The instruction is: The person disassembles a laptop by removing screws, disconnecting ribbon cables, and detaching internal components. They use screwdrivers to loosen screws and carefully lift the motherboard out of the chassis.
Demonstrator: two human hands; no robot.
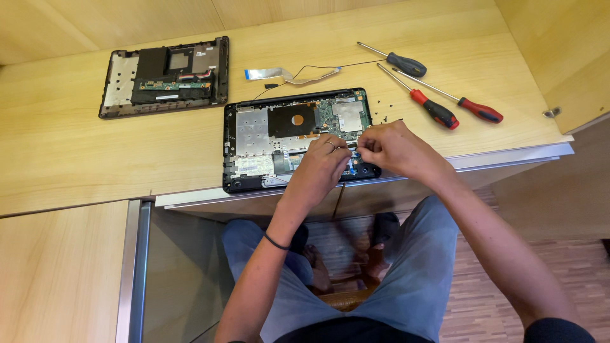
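Both hands, left hand (323, 162) and right hand (386, 145), pinch closed on something tiny, unseen, at near-right edge of opened laptop base (254, 136) on desk (63, 146); best worked gently, straight pull, loose screws (384, 117) just beyond

Only one view, from a camera on the head, looking steeply down and forward toward 12 o'clock. Wooden desk (76, 146) across the upper half, near, at arm's reach; own lap and floor (572, 267) at 6 o'clock. Opened laptop base (254, 136) close to centre; cabinet door (565, 57) at 2 o'clock.
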